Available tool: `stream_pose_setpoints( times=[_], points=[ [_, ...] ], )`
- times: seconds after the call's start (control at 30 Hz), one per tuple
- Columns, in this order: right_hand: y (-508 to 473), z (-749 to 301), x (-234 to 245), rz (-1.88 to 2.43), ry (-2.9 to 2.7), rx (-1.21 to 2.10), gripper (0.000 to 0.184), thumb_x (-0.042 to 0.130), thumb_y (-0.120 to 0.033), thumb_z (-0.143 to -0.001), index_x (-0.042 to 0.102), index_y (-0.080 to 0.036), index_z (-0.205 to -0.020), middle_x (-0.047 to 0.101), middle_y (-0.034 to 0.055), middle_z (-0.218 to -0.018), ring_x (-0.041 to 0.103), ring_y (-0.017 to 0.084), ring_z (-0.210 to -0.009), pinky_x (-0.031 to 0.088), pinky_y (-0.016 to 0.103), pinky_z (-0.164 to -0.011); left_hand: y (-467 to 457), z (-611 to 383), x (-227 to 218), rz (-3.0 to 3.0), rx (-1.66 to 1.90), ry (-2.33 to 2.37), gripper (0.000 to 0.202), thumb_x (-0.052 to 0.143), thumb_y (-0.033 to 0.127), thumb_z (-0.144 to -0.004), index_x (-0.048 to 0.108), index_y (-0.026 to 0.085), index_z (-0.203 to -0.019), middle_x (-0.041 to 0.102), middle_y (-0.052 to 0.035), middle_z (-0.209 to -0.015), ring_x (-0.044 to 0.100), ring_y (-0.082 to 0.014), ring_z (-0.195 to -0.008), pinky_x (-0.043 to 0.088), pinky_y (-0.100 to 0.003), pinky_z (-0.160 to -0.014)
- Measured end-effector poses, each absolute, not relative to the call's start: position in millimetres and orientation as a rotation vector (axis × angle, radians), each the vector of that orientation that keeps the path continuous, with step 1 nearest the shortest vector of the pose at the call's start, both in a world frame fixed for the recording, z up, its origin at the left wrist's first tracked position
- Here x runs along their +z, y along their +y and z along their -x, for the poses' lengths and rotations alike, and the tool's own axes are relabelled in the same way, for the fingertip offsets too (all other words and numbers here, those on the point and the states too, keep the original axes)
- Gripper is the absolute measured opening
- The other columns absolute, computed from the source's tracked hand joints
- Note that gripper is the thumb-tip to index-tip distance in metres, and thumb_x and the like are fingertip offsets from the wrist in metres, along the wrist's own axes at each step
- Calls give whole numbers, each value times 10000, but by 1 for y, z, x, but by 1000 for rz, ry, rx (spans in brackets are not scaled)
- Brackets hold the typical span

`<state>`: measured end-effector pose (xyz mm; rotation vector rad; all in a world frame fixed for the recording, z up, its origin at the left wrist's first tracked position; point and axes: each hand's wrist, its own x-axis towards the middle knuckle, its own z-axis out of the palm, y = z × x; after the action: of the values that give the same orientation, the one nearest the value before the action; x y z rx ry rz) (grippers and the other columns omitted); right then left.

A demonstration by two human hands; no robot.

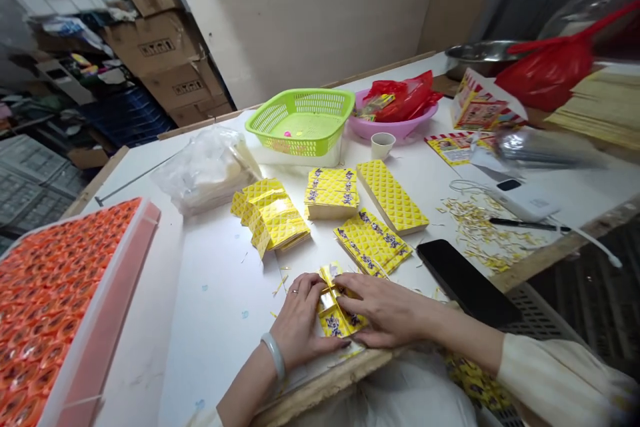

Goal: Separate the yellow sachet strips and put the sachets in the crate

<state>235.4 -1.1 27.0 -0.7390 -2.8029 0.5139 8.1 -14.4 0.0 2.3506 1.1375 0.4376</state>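
Head view: a yellow printed card piece (334, 324) lies at the near edge of the white table (215, 320), between the two hands and touching both. Its surface is glossy, with pale glare toward the far end; dark purple figures show on its near panels, and a narrow line runs from far to near between its left and right halves. Whether it is one piece or several cannot be told under the hands. The left hand (299, 312) has its fingers bent and close together, tips on the left side, thumb stretched along the near edge. The right hand (383, 305) curls over the right side, fingers slightly parted; I cannot tell whether either hand pinches. Farther off, a stack with matching purple figures (332, 188) stands left of a scale-patterned yellow stack (393, 197).
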Motion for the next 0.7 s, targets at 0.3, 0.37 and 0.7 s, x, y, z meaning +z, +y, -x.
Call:
stream_pose_setpoints(
  times=[0.3,0.37,0.7],
  points=[
    [9,-228,22,665,-2828,314,319,671,-398,-744,594,-150,-928,549,118,-1061,508,229,-988,458,362,-834,-12,-5,-7,-2431,442,1101,745,731,518,-660,423,205,-1262,403,-149,-1277,368,-322,-1234,361,-516,-1029],
    [3,-230,29,691,-2811,249,334,658,-408,-755,597,-140,-945,560,114,-1032,514,230,-971,456,368,-844,-16,-3,-3,-2475,514,1104,884,734,556,-649,330,215,-1357,319,-172,-1372,304,-350,-1294,329,-549,-1042],
    [-141,-373,44,1565,-1530,-286,414,636,-374,-800,500,-215,-1157,478,137,-1254,471,290,-1168,388,482,-993,5,52,45,-2276,1094,1801,681,522,533,-813,373,160,-1362,362,-164,-1391,297,-300,-1333,328,-470,-1068]
  ],
)
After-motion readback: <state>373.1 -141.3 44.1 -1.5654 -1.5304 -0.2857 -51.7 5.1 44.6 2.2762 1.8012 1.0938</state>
